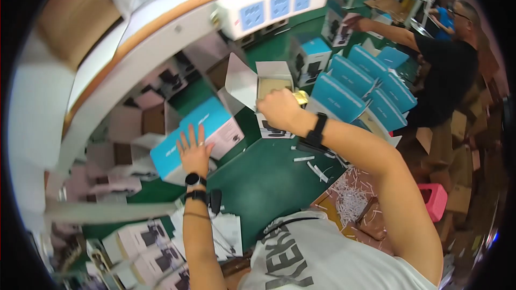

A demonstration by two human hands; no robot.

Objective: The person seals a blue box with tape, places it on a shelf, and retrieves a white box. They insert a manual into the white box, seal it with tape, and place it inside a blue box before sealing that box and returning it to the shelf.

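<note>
Open white cardboard carton, flaps up, on green bench: directly beyond right hand, which is closed on small gold-yellow item at the carton's mouth. Left hand, fingers spread flat, rests on closed blue-and-white box, well left.

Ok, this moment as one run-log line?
left hand: flat on blue box | right hand: holds gold packet over open box | green table

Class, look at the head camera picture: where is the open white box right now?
The open white box stands upright on the green table near the picture's centre, directly under the right hand, with the blue-and-white box beneath the left hand on its left.
</note>
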